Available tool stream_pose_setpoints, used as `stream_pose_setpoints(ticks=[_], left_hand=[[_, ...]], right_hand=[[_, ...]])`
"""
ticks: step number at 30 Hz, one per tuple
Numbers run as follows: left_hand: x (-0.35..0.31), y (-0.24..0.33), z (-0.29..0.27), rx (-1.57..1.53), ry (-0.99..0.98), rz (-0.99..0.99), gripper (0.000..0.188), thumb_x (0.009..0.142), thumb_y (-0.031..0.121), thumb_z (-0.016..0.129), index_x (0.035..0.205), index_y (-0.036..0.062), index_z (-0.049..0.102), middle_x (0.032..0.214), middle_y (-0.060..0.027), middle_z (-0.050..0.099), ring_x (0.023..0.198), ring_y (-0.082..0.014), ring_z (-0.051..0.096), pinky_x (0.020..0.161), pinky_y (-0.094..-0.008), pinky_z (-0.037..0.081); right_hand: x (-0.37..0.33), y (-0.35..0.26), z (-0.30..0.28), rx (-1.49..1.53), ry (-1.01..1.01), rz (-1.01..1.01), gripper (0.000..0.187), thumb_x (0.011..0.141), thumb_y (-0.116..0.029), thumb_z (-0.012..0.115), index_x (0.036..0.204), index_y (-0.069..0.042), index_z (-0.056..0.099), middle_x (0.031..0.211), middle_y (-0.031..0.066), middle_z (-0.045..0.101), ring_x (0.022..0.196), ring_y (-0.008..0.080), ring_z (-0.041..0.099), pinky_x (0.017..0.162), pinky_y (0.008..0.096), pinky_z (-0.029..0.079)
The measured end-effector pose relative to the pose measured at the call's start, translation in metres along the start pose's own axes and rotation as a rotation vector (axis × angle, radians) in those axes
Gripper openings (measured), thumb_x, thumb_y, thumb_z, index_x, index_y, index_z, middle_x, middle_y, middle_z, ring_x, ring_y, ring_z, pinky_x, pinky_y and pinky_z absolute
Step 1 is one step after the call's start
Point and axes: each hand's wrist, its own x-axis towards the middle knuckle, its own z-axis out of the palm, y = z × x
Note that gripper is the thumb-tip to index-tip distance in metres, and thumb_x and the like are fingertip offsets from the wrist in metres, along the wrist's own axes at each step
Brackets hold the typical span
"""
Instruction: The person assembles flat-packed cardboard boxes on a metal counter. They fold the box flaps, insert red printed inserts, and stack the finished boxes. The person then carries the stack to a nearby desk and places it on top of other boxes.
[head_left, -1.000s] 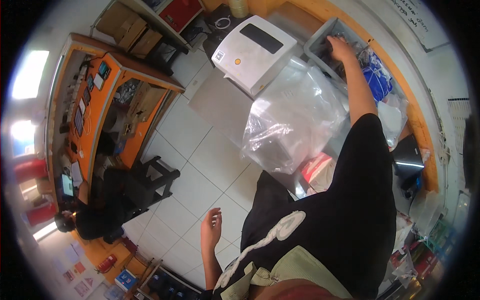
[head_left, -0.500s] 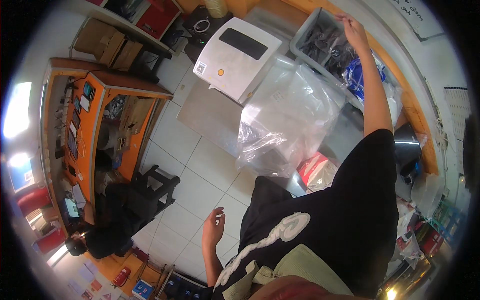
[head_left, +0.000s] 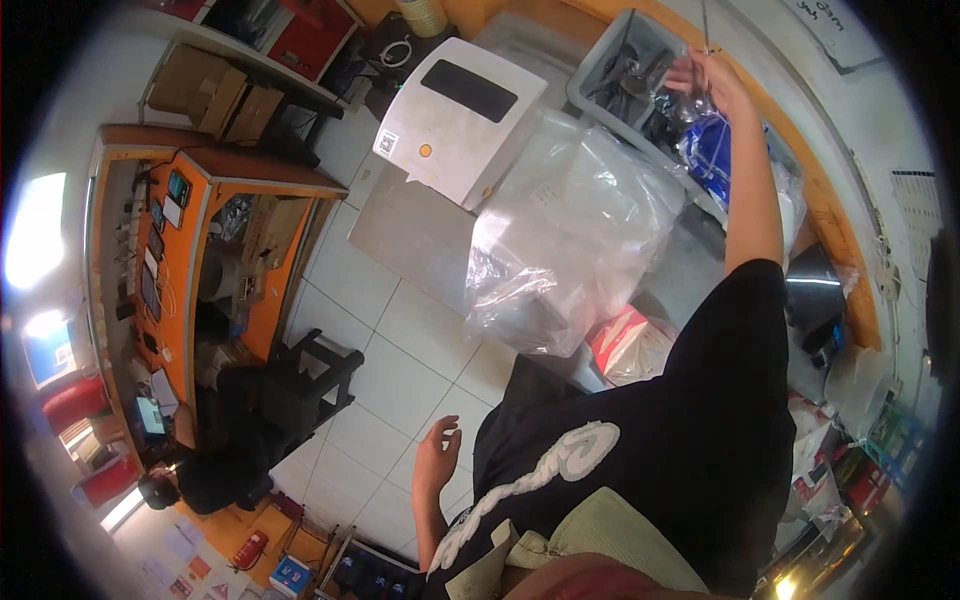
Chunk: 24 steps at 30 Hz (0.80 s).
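My right hand (head_left: 718, 85) is over the grey bin (head_left: 578, 92) at the far right, its fingers bent around a thin, slender item (head_left: 706, 28) that sticks up beyond the knuckles. It looks partly wrapped in clear plastic; its exact kind is too small to tell. Inside the bin lie dark items in clear wrap (head_left: 625, 75), and a blue-and-white plastic package (head_left: 708, 155) lies by my wrist. Low at my left side hangs my left hand (head_left: 437, 455), holding nothing, with loosely curled fingers apart.
A large clear plastic bag (head_left: 570, 220) covers much of the metal table (head_left: 410, 225). Beside it stands a white machine (head_left: 460, 120) with a dark window. A red-and-white package (head_left: 630, 345) sits close to my body. At left, a person (head_left: 215, 465) sits near a black stool (head_left: 325, 365) and orange counter (head_left: 175, 260).
My right hand has come down and nearer over the bin, and a thin item now shows in its fingers. My left hand has shifted slightly right.
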Motion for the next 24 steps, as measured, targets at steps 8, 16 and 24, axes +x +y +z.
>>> stream_pose_setpoints(ticks=[8,16,24], left_hand=[[0.011,0.005,-0.002,-0.001,0.03,0.049,0.029,0.094,0.015,0.064,0.122,0.0076,0.063,0.113,-0.0137,0.07,0.092,-0.0276,0.071,0.082,-0.0388,0.054],[0.012,0.014,-0.003,0.058,0.041,0.061,0.03,0.094,0.016,0.063,0.123,0.0079,0.062,0.114,-0.014,0.07,0.092,-0.0283,0.071,0.082,-0.0394,0.055],[0.02,0.034,-0.001,0.051,-0.004,0.171,0.032,0.094,0.017,0.063,0.125,0.0081,0.062,0.113,-0.0154,0.07,0.093,-0.0296,0.071,0.082,-0.0406,0.055]], right_hand=[[0.021,-0.01,-0.045,-1.122,0.32,-0.18,0.067,0.097,-0.032,0.057,0.149,0.001,0.03,0.138,0.033,0.05,0.114,0.0475,0.062,0.096,0.0464,0.053],[-0.051,0.007,0.001,-1.321,0.345,-0.435,0.051,0.096,-0.039,0.058,0.133,-0.005,0.052,0.12,0.0301,0.063,0.109,0.046,0.063,0.096,0.0515,0.05],[0.02,0.068,0.091,-1.531,0.226,-0.082,0.056,0.09,-0.036,0.066,0.137,-0.006,0.055,0.135,0.0286,0.055,0.123,0.0393,0.06,0.098,0.0459,0.053]])
